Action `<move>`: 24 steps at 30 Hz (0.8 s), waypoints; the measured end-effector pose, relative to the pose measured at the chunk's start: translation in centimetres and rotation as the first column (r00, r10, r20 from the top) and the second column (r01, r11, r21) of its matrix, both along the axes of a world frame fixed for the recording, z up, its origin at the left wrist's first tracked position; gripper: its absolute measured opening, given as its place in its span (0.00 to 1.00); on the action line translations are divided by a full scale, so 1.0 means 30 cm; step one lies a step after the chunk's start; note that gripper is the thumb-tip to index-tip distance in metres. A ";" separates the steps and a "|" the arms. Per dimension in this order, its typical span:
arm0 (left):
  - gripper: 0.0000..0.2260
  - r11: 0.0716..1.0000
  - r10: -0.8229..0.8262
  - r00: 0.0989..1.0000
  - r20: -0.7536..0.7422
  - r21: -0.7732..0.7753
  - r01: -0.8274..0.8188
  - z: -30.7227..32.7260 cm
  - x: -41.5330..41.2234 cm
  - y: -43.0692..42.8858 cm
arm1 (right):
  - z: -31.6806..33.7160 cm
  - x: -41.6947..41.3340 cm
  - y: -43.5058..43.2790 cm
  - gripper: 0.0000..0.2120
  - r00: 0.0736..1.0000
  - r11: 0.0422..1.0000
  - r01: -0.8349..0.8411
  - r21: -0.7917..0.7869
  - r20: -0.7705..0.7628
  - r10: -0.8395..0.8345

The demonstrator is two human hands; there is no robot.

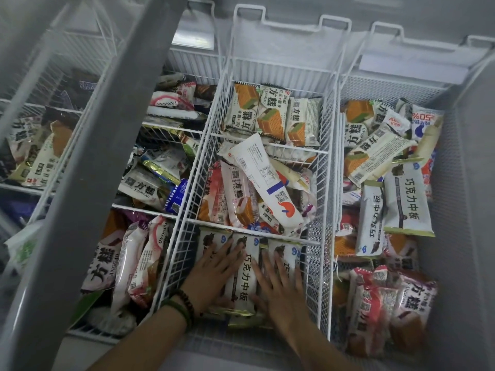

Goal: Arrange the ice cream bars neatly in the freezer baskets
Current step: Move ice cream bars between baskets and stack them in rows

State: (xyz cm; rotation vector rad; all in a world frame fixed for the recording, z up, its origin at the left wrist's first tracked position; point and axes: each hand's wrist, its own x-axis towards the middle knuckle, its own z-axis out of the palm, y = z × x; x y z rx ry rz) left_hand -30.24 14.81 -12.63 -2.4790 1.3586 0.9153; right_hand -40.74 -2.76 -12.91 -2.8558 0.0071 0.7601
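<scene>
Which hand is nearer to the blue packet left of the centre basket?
Left. The left hand lies flat, closer to the person and right of the blue packet; the right hand lies farther right.

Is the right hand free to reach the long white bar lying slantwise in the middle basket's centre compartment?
Probably yes. The right hand lies flat and holds nothing, one compartment nearer. The long white bar sits on top of its pile, uncovered; only a low wire divider lies between.
</scene>
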 end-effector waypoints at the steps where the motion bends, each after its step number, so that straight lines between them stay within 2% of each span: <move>1: 0.44 0.999 0.021 1.000 -0.012 -0.034 -0.022 0.006 0.001 0.002 | 0.025 0.006 0.000 0.33 1.000 1.000 0.022 -0.003 0.016 -0.022; 4: 0.34 0.964 0.165 0.986 -0.022 -0.209 -0.166 0.047 -0.006 -0.002 | 0.091 0.036 0.003 0.26 0.994 0.995 0.067 0.070 0.084 -0.073; 6: 0.19 0.870 0.278 0.960 -0.022 -0.419 -0.262 0.096 -0.007 -0.024 | 0.143 0.080 -0.002 0.19 0.990 0.979 0.023 0.205 0.133 -0.051; 7: 0.15 0.827 0.298 0.953 -0.054 -0.485 -0.286 0.134 0.001 -0.042 | 0.171 0.104 -0.009 0.13 0.973 0.974 -0.022 0.224 0.228 -0.031; 9: 0.13 0.773 0.313 0.946 -0.091 -0.554 -0.309 0.190 0.036 -0.074 | 0.225 0.177 -0.028 0.07 0.930 0.969 -0.042 0.244 0.365 -0.052; 11: 0.12 0.661 0.415 0.891 -0.183 -0.613 -0.433 0.229 0.093 -0.113 | 0.272 0.262 -0.053 0.09 0.876 0.951 0.039 0.308 0.447 -0.181; 12: 0.12 0.574 0.494 0.826 -0.272 -0.611 -0.545 0.246 0.133 -0.141 | 0.286 0.306 -0.072 0.09 0.836 0.921 0.114 0.372 0.465 -0.292; 14: 0.08 0.354 0.632 0.610 -0.478 -0.522 -0.776 0.269 0.208 -0.207 | 0.291 0.387 -0.114 0.10 0.768 0.830 0.272 0.487 0.410 -0.492; 15: 0.06 0.241 0.680 0.477 -0.557 -0.445 -0.863 0.275 0.245 -0.241 | 0.287 0.426 -0.136 0.15 0.759 0.789 0.327 0.520 0.354 -0.547; 17: 0.11 0.072 0.721 0.232 -0.653 -0.263 -0.962 0.277 0.324 -0.298 | 0.268 0.511 -0.189 0.27 0.785 0.728 0.418 0.543 0.187 -0.590; 18: 0.14 0.029 0.705 0.128 -0.698 -0.153 -0.988 0.272 0.354 -0.319 | 0.257 0.549 -0.214 0.33 0.809 0.727 0.450 0.518 0.108 -0.578; 21: 0.22 -0.020 0.564 -0.123 -0.817 0.136 -0.991 0.246 0.413 -0.373 | 0.211 0.657 -0.276 0.47 0.887 0.811 0.445 0.380 -0.058 -0.459; 24: 0.24 -0.125 0.380 -0.285 -0.880 0.257 -0.958 0.246 0.440 -0.430 | 0.168 0.720 -0.305 0.54 0.920 0.879 0.383 0.284 -0.199 -0.337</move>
